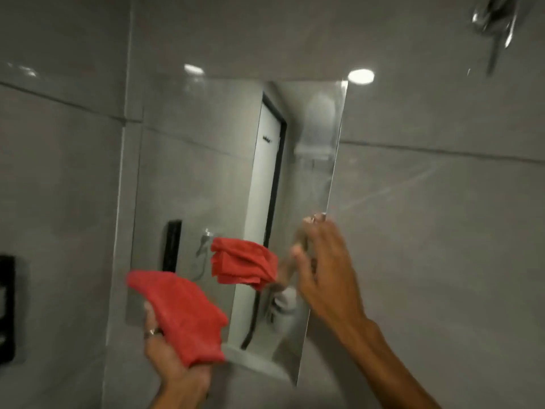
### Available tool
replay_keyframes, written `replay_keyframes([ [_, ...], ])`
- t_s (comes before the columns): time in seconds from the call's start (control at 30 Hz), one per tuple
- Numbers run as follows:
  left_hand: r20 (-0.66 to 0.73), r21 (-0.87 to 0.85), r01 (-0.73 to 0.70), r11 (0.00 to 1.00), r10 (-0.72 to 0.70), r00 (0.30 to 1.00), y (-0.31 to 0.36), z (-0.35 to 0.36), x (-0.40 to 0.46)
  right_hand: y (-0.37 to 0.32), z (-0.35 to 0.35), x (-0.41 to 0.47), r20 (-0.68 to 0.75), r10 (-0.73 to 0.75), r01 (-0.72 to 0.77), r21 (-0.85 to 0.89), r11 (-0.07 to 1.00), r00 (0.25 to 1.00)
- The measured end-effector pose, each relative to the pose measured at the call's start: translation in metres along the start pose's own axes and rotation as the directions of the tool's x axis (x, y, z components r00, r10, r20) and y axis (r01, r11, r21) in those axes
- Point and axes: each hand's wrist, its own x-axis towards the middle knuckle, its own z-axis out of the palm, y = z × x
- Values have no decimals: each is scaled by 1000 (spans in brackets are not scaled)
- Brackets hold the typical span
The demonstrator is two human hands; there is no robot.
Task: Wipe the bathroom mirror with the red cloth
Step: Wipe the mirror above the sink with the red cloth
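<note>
A frameless rectangular mirror hangs on the grey tiled wall. My left hand grips a crumpled red cloth, held up at the mirror's lower left corner. The cloth's reflection shows in the glass to the right. My right hand is raised with fingers spread, its fingertips at the mirror's right edge; it holds nothing. A ring sits on a finger of each hand. The view is motion-blurred.
Glossy grey wall tiles surround the mirror. A chrome fixture hangs at the top right. A black fitting sits on the wall at the far left. The mirror reflects a white door and a shower hose.
</note>
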Motion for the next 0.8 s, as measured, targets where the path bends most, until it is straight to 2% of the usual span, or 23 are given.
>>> replay_keyframes([
  [0.03, 39, 169, -68, 983, 62, 997, 3, 21, 13, 1, -18, 24, -129, -32, 20, -90, 996, 991],
  [0.07, -1, 91, -59, 994, 59, 998, 3, 40, 25, 4, -34, 43, -244, -92, 46, -188, 981, 965],
  [0.1, 20, 90, -127, 988, 125, 992, 4, 60, 38, 9, -51, 63, -326, -155, 57, -290, 955, 932],
  [0.13, 100, 223, -174, 959, 156, 983, 9, 90, 46, 14, -66, 81, -369, -198, 49, -375, 926, 908],
  [0.2, 249, 390, -294, 872, 207, 946, 8, 133, 64, 28, -91, 111, -374, -186, -17, -479, 878, 908],
  [0.23, 340, 499, -383, 777, 230, 912, 4, 148, 75, 37, -98, 121, -350, -164, -40, -507, 861, 922],
  [0.3, 533, 681, -614, 399, 305, 789, -9, 174, 102, 54, -99, 133, -310, -125, -74, -559, 826, 943],
  [0.33, 613, 721, -666, 192, 272, 742, -16, 185, 116, 63, -96, 134, -311, -130, -82, -587, 805, 941],
  [0.4, 712, 702, -698, -143, 187, 677, -36, 206, 141, 75, -91, 137, -343, -166, -89, -616, 783, 924],
  [0.43, 737, 671, -679, -298, 165, 655, -44, 215, 150, 78, -89, 139, -358, -183, -88, -623, 777, 916],
  [0.5, 787, 588, -648, -483, 157, 597, -57, 237, 160, 83, -86, 142, -372, -212, -83, -639, 765, 904],
  [0.63, 870, 468, -708, -529, 136, 474, -78, 300, 151, 87, -85, 143, -384, -243, -78, -655, 752, 891],
  [0.7, 914, 371, -741, -560, 77, 399, -96, 320, 134, 88, -86, 143, -387, -246, -79, -657, 750, 888],
  [0.73, 942, 280, -763, -583, 15, 335, -104, 323, 125, 88, -86, 144, -392, -248, -81, -656, 750, 886],
  [0.8, 976, 43, -817, -575, -150, 157, -118, 308, 111, 89, -85, 144, -396, -252, -79, -655, 751, 883],
])
